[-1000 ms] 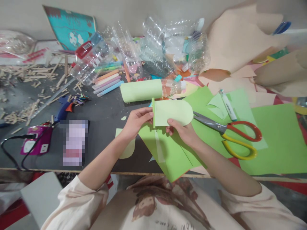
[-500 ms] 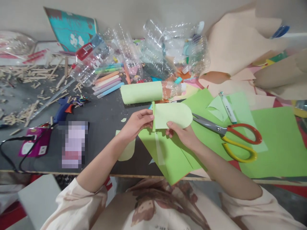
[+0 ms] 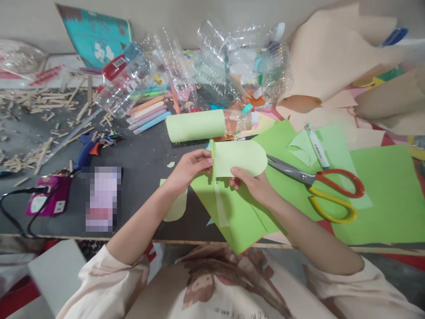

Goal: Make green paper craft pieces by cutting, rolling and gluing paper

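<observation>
Between my two hands is a pale green paper piece [image 3: 241,155], rounded at its right end, with a narrow brighter green strip along its straight left edge. My left hand [image 3: 195,166] pinches that left edge at the strip. My right hand [image 3: 247,179] grips the lower edge, thumb on top and fingers beneath. Just behind lies a plastic bottle [image 3: 239,122] wrapped in pale green paper [image 3: 195,126]. Scissors [image 3: 305,177] with one orange and one yellow handle lie to the right, blades pointing toward the held piece. Another pale green paper piece [image 3: 175,206] rests by my left forearm.
Bright green sheets [image 3: 381,195] cover the right side, with a marker [image 3: 317,146] on top. To the left are a phone [image 3: 102,199], a blue glue gun [image 3: 84,150], a purple box [image 3: 49,195] and scattered wooden sticks [image 3: 40,99]. Clear bottles [image 3: 212,66] crowd the back.
The view has shifted slightly. Both hands keep their hold on the pale green paper piece, and nothing else has visibly moved.
</observation>
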`<state>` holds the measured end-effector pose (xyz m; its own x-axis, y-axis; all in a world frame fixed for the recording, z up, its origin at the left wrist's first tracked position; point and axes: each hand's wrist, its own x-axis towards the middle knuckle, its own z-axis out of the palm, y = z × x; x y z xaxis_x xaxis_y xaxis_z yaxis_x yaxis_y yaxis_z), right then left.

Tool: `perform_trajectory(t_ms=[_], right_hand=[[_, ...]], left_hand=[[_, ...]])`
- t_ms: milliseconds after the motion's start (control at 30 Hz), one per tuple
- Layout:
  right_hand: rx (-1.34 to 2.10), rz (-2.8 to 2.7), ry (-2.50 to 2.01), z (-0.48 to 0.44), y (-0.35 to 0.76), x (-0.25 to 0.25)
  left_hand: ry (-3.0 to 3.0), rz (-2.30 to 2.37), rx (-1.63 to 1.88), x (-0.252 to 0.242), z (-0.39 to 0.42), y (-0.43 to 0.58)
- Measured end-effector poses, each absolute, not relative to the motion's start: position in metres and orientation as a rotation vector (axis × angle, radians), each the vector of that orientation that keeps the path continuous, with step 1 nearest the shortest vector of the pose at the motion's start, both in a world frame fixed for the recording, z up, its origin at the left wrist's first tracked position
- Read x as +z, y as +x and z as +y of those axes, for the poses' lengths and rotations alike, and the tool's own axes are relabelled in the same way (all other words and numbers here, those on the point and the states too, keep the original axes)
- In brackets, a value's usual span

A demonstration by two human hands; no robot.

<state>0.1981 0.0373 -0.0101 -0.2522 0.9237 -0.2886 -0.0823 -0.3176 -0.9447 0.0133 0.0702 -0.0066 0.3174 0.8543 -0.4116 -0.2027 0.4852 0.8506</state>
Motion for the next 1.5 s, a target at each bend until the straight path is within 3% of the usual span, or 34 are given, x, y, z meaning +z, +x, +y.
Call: perform_trajectory(t_ms=[933,1167,1500], right_hand=[[1.718,-1.247,-1.233,0.037,0.200,-0.007],[1.656,-1.190,-1.203,0.036,0.198,-0.010],[1.187,-1.117,-1.226,0.046,0.204,-0.020]], left_hand=[[0.771,0.966,0.914,-0.009,0.071,0.013],[0.797,0.938,0.771,-0.008,0.067,0.015],[1.284,1.196,1.003,-0.003,0.070,0.010]])
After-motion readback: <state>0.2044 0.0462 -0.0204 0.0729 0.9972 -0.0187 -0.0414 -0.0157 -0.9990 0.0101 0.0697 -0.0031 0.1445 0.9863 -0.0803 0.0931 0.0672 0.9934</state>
